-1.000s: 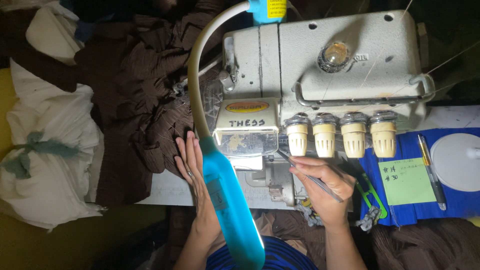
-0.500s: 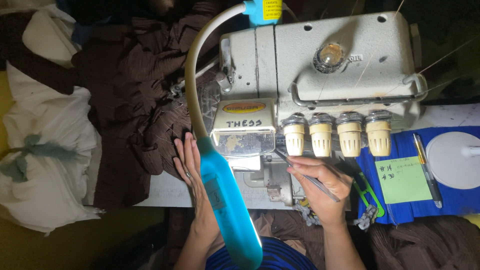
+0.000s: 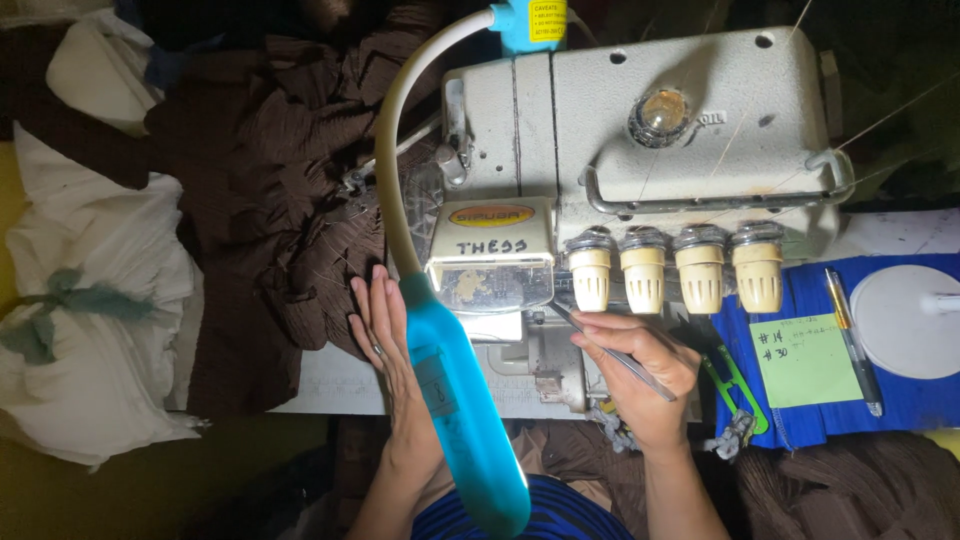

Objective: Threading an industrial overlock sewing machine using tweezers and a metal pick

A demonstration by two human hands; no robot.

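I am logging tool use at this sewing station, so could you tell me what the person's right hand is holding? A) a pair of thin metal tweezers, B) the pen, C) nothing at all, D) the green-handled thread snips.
A: the right hand pinches thin metal tweezers pointed at the sewing machine, while the green thread snips and pen lie untouched on the blue mat.
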